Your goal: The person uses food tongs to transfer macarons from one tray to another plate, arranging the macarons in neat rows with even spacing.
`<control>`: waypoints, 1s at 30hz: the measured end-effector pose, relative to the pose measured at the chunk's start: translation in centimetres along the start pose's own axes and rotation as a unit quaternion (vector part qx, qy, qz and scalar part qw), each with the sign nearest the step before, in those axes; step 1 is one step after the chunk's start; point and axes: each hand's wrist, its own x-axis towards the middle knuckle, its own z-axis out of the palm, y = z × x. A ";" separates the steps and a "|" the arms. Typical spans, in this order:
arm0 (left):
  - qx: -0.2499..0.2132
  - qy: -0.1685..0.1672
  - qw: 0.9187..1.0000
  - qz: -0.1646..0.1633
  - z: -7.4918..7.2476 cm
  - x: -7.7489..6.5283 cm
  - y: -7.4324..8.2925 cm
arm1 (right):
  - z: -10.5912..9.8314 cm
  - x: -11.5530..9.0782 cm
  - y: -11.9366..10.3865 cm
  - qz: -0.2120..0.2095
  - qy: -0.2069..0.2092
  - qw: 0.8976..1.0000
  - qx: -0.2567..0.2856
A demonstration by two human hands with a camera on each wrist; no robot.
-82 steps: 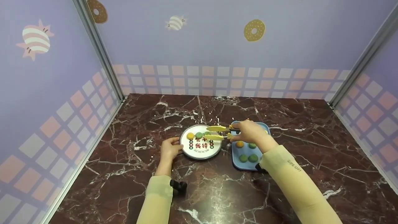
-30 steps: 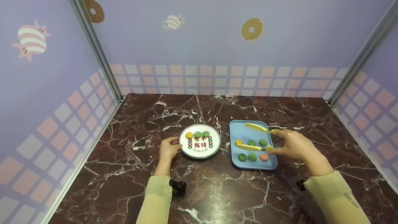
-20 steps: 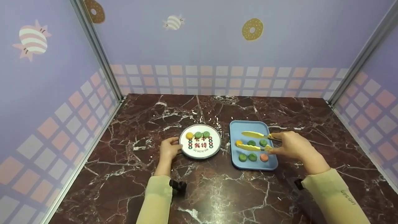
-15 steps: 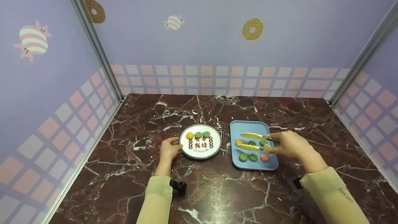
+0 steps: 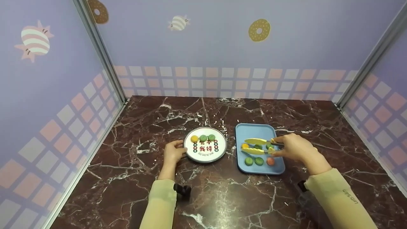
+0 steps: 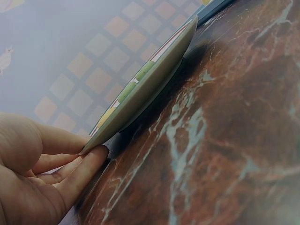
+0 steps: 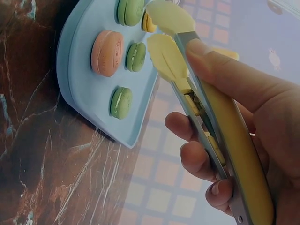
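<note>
Over the blue tray [image 5: 254, 128] in the head view, the one pair of tongs [image 5: 255, 151] has narrowed near the yellow macaron [image 5: 245, 146], apparently lining up on it. The tray carries six macarons [image 5: 258, 161]: four green, one yellow, one pink; the plate [image 5: 206, 131] on the counter [image 5: 241, 200] bears three macarons [image 5: 203, 138], one yellow, two green. Left wrist view: the left hand [image 6: 44, 171] pinches the plate's rim. Right wrist view: the right hand [image 7: 267, 112] grips the tongs, whose tips stand apart, empty.
</note>
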 end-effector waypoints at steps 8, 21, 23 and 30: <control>-0.006 0.003 1.000 0.001 0.0 0.0 0.0 | 0.0 0.1 -0.1 0.003 -0.005 1.000 -0.004; 0.002 0.004 1.000 0.005 0.1 0.0 -0.1 | 0.1 0.1 0.0 -0.008 0.000 1.000 -0.005; 0.001 0.004 1.000 0.004 0.1 0.0 -0.1 | 0.0 0.1 0.0 -0.007 0.000 1.000 -0.005; 0.001 0.003 1.000 0.002 0.1 0.1 -0.1 | -0.1 0.0 0.0 -0.011 0.005 1.000 -0.005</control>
